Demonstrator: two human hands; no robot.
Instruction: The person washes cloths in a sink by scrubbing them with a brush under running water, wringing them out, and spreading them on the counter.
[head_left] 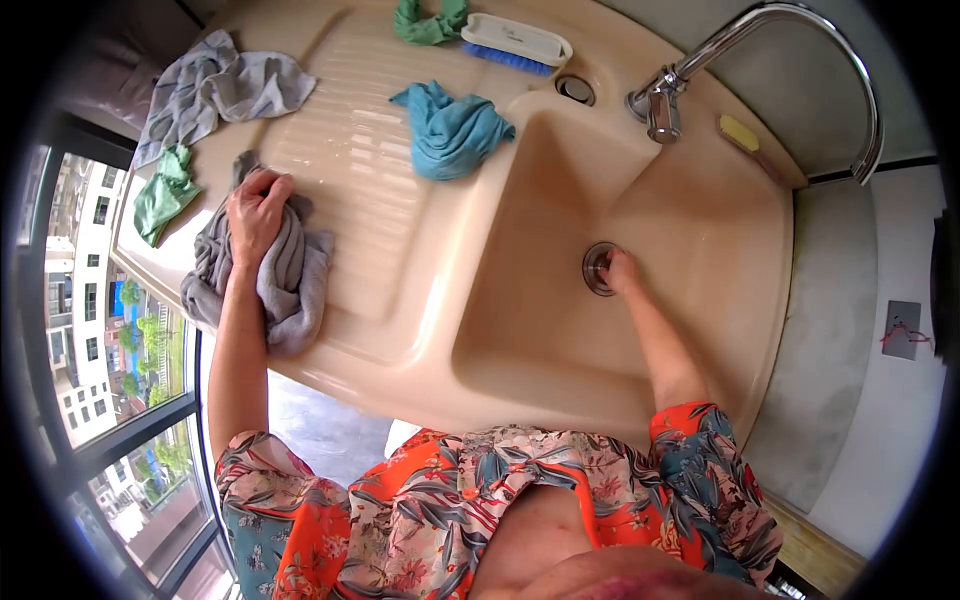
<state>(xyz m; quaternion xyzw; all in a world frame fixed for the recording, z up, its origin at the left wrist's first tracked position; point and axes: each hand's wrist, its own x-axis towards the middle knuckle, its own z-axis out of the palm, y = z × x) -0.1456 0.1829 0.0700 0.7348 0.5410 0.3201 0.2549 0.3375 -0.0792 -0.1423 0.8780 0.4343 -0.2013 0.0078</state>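
Observation:
My left hand (258, 215) is closed on a bunched grey towel (290, 285) at the left end of the drainboard. Down in the beige sink basin (540, 335), my right hand (621, 270) reaches to the metal drain (599, 268). Its fingers are curled together at the drain opening, and their tips are hidden, so what they hold cannot be made out. Beside my left hand lie a crumpled green cloth (167, 195) and a grey-white patterned cloth (222, 88).
A teal cloth (455, 132) lies on the ribbed drainboard (350, 190). Farther back are another green cloth (430, 22) and a blue-bristled brush (516, 42). A chrome faucet (662, 105) arches over the back right, near a yellow sponge (738, 132). Windows (120, 320) are at left.

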